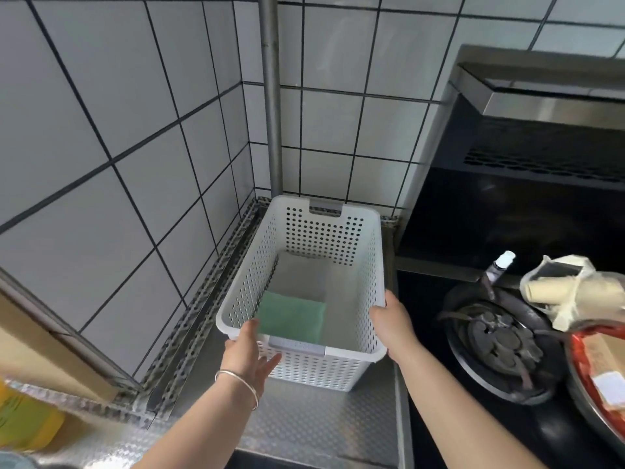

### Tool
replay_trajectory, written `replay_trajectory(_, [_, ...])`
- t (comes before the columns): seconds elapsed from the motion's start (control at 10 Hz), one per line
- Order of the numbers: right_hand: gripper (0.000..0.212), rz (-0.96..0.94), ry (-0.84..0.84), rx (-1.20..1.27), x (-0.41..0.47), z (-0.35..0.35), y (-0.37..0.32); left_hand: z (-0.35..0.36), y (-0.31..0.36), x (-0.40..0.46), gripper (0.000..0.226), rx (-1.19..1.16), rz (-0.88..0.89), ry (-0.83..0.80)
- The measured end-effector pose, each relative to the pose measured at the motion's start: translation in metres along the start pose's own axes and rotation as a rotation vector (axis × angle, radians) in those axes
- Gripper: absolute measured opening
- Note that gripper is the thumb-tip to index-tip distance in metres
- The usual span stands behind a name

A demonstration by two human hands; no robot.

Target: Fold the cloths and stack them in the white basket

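Currently, basket [338, 231] is seen on the desk [304, 418], set in the tiled corner, just in front of a grey pipe [272, 96]. One folded green cloth [291, 319] is seen flat on the basket floor, at the near-left side; the remaining floor is shown bare.

Left hand [252, 353] is placed at the basket's near-left corner: thumb hooked over the rim, fingers spread against the outer near wall beside the grey handle [297, 343]. Nothing else is held by it. A bangle [236, 384] is worn on that wrist.

Right hand [392, 319] is clamped on the basket's right rim, fingers curled over the edge; fingertips are hidden by the wall.

Right of the basket, a black hob is seen with a burner [497, 340]; a small bottle [497, 269] with a white cap stands behind it. A cream cloth bundle [575, 292] and a red-rimmed bowl [595, 374] lie further right of the basket. A yellow-green object [27, 421], blurred, is seen far left of the basket.
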State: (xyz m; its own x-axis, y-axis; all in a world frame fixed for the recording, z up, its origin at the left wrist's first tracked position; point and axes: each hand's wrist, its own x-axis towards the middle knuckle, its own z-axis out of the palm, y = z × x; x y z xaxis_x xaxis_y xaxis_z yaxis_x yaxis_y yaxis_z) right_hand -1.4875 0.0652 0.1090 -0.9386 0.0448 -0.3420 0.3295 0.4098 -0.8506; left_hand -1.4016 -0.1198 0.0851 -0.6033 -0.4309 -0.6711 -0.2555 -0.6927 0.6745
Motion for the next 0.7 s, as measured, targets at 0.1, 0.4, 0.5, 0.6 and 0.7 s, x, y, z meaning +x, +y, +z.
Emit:
replay_trajectory(0.1, [0.039,0.01,-0.015,-0.023,0.001,0.002,0.004,-0.004,-0.004,0.003,0.048,0.026,-0.009,-0.001])
replay_trajectory(0.4, [0.036,0.003,-0.012,-0.005,0.012,0.001,0.006,-0.004,-0.003,0.002,0.048,0.085,-0.017,-0.028])
replay_trajectory(0.5, [0.034,0.009,0.001,-0.006,0.012,0.001,0.005,-0.002,0.0,0.003,0.049,0.105,-0.022,-0.02])
replay_trajectory(0.6, [0.032,0.001,-0.037,0.029,0.01,0.002,0.007,-0.005,-0.002,0.006,0.064,0.116,-0.03,-0.008])
replay_trajectory(0.7, [0.051,-0.118,0.104,0.186,0.012,-0.009,0.008,-0.021,-0.005,0.006,0.093,0.076,-0.055,-0.019])
